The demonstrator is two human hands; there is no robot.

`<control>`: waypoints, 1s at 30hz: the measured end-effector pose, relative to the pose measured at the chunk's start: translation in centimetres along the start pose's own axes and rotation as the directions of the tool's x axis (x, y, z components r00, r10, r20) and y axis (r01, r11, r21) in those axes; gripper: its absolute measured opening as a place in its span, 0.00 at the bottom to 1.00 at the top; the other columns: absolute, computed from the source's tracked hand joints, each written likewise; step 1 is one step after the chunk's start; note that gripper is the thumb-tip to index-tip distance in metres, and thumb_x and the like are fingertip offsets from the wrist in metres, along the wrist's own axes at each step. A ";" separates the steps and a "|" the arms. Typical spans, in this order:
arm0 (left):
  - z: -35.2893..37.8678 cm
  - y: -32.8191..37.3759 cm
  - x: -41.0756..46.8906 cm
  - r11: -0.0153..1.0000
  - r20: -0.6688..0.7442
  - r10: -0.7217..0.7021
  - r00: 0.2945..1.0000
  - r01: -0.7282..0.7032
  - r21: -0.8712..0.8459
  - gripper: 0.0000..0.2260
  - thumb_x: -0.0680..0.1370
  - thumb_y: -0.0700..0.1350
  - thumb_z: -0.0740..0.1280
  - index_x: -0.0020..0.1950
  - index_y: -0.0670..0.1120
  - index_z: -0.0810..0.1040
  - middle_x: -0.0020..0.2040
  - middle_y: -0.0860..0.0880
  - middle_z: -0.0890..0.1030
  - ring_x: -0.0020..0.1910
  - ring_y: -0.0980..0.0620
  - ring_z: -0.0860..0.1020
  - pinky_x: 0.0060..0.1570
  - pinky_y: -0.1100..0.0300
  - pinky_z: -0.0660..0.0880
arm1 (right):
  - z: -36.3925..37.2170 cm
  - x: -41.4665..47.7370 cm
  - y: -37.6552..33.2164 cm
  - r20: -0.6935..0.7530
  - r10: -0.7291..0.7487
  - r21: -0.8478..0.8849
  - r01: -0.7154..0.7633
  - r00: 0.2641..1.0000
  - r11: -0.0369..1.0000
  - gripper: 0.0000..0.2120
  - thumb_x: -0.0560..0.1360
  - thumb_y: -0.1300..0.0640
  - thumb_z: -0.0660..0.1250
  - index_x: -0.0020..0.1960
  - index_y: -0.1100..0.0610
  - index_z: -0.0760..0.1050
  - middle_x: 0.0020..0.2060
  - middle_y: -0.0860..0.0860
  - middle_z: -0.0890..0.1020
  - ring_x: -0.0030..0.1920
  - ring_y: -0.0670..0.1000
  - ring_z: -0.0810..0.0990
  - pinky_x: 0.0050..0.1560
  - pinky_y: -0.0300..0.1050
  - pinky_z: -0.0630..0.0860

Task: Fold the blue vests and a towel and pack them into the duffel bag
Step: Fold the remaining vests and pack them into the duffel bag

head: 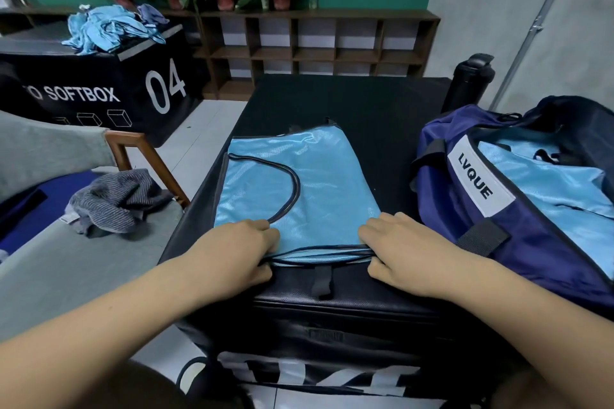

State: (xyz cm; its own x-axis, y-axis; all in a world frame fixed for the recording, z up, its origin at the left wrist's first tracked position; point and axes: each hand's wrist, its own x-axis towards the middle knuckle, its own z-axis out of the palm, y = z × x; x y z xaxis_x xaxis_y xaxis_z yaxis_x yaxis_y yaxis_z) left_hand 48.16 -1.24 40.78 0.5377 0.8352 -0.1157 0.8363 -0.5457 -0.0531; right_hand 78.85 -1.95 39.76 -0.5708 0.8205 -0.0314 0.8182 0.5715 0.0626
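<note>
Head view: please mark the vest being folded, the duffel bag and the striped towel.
vest [319, 183]: head view, middle of the blue mesh panel.
duffel bag [478, 176]: head view, white LVQUE label on its side.
towel [113, 201]: head view, middle of the crumpled striped cloth.

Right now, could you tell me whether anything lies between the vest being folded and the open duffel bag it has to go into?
Nothing visible does. The blue vest lies flat on the black box top, both hands on its near edge. The duffel bag sits just to its right, its mouth open, with only bare black surface between them. Folded blue fabric already lies inside.
</note>
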 end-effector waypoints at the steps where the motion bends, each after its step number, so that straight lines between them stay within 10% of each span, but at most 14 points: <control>1: -0.1 -0.1 0.1 1.000 -0.007 0.005 1.000 -0.005 -0.003 0.09 0.78 0.54 0.66 0.48 0.52 0.68 0.51 0.54 0.73 0.51 0.47 0.79 0.43 0.52 0.71 | 0.1 -0.1 0.1 -0.023 -0.010 -0.006 0.009 1.000 1.000 0.05 0.78 0.52 0.59 0.46 0.51 0.65 0.44 0.47 0.69 0.46 0.53 0.67 0.49 0.48 0.63; 9: -2.1 -1.9 0.3 0.941 -0.045 -0.052 0.998 0.034 -0.336 0.07 0.76 0.54 0.66 0.45 0.53 0.72 0.42 0.55 0.77 0.41 0.54 0.76 0.46 0.51 0.76 | -2.9 -0.8 0.7 -0.076 0.116 0.218 -0.097 0.990 0.971 0.07 0.79 0.51 0.62 0.45 0.50 0.65 0.37 0.46 0.73 0.40 0.50 0.71 0.46 0.51 0.71; 15: -3.6 -2.9 0.4 0.823 0.046 -0.091 0.995 0.101 -0.559 0.07 0.80 0.48 0.68 0.44 0.51 0.74 0.31 0.53 0.75 0.31 0.55 0.68 0.36 0.55 0.69 | -5.2 -1.4 1.7 0.022 0.229 0.660 -0.186 0.973 0.728 0.03 0.75 0.60 0.66 0.44 0.56 0.73 0.30 0.57 0.69 0.32 0.49 0.63 0.36 0.49 0.63; 30: -2.7 -4.7 6.1 0.838 -0.191 -0.186 0.964 0.054 -0.543 0.08 0.79 0.48 0.73 0.41 0.53 0.77 0.34 0.56 0.81 0.32 0.57 0.73 0.37 0.61 0.72 | -2.7 2.2 4.0 -0.110 0.509 0.637 -0.332 0.854 0.696 0.06 0.75 0.53 0.71 0.48 0.44 0.74 0.32 0.48 0.80 0.36 0.52 0.78 0.41 0.53 0.77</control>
State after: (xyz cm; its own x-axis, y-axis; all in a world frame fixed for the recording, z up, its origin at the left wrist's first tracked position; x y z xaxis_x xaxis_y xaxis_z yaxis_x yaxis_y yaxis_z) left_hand 47.82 6.56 43.02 0.3834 0.9194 0.0880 0.7879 -0.3753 0.4882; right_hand 80.67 2.08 42.67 -0.0789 0.9902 0.1150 0.8031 0.1315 -0.5812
